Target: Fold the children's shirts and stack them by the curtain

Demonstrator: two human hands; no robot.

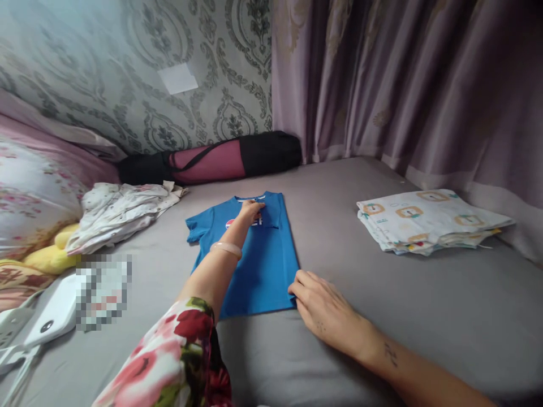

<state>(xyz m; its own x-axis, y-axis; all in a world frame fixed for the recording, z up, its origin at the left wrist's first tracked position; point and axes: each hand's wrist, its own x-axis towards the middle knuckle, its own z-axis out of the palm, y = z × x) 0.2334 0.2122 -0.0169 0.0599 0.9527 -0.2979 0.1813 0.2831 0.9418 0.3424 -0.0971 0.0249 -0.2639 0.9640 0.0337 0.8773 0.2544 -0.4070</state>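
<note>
A blue T-shirt (pixel 254 265) lies front up, its collar toward the wall. The right side is folded inward, so that sleeve rests across the chest and covers part of the printed logo; the left sleeve points outward. Near the collar, my left hand (pixel 251 209) is closed on the cloth, with a pale bangle (pixel 227 249) on that wrist. At the lower right corner of the hem, my right hand (pixel 320 305) pinches the fabric between thumb and fingers.
Folded cloth with a lion print (pixel 416 217) lies on the grey bedsheet (pixel 339 226) at right. A black and maroon long bag (pixel 212 161) rests along the wall. At left are a crumpled white cloth (pixel 123 206), a floral pillow (pixel 34 186) and a white device with a cable (pixel 59 305).
</note>
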